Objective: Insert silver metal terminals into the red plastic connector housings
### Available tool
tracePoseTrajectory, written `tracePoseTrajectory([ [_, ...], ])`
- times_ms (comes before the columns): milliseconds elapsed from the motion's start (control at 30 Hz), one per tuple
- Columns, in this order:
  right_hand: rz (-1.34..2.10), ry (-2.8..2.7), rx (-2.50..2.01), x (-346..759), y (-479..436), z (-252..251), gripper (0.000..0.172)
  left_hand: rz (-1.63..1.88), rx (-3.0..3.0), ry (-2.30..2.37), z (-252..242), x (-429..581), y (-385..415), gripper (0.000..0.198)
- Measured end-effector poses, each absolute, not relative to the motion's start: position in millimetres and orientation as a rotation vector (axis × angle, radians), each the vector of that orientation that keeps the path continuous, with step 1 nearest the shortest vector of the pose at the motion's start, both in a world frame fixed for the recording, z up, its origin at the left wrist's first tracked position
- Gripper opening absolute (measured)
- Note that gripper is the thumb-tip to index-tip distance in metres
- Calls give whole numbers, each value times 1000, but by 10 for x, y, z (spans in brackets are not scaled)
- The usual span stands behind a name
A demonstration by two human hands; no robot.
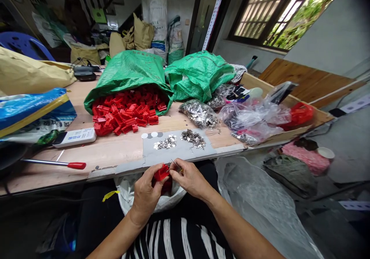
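Observation:
A small red plastic housing [162, 173] is pinched between the thumb and fingers of my left hand [144, 189], just past the table's front edge. My right hand [190, 178] is closed on slim metal tweezers [174, 162], held close against the housing's right side. Whether a small metal piece sits in the tips is too fine to see. Below both hands, an open white bag [125, 197] rests on my lap with more red parts inside. On a grey mat [148, 157] ahead lie a shiny pile of small metal pieces [166, 142] and a darker pile [193, 138].
Red housings [121, 112] spill from a green woven sack [130, 68]; another green sack [200, 74] stands beside it. A bag of metal pieces [199, 113] and a wooden tray [315, 116] with plastic bags are rightward. A red-tipped lever [76, 165] juts in from the left.

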State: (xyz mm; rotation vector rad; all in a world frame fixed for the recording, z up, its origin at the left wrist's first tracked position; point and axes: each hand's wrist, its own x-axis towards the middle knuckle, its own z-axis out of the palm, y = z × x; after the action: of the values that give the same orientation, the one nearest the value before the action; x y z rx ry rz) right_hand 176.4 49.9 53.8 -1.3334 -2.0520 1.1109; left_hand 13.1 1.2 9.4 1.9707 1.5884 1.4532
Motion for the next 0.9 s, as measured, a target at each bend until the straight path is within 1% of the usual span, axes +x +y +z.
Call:
tracePoseTrajectory([
  [333, 1051, -2039, -1368, 1729, 466, 526, 12, 1524, 2135, 1552, 46, 147, 39, 31],
  [600, 1024, -1930, -1473, 1653, 455, 545, 9, 1542, 2138, 1563, 89, 140, 58, 28],
  [900, 987, -2014, -1436, 1688, 449, 578, 10, 1537, 2077, 1564, 101, 145, 47, 28],
])
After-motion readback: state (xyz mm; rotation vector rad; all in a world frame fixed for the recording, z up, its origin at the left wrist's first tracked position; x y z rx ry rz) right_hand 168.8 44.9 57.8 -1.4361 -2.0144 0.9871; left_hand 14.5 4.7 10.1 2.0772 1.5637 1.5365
